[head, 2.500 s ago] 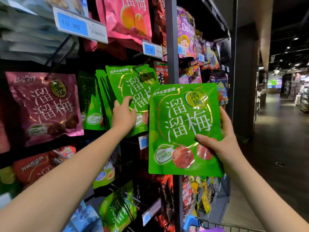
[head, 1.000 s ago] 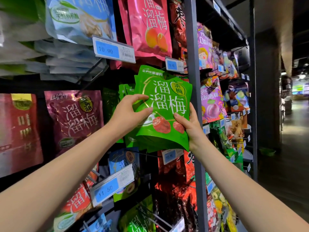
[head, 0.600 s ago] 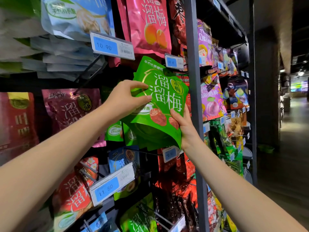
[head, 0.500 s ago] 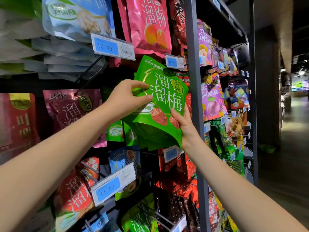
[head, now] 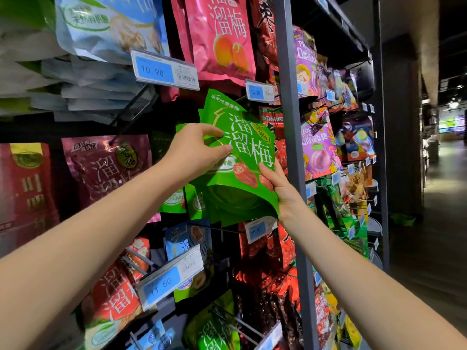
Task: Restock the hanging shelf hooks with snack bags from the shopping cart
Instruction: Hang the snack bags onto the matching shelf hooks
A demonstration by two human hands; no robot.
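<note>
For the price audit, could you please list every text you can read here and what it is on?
"10.90": upper left price tag.
"10.90": centre price tag, above the green bag.
"11.50": lower price tag.
"溜溜梅": the green bag.
Barcodes and small print: too small to read.
Blurred: the small price tag under the green bag.
</note>
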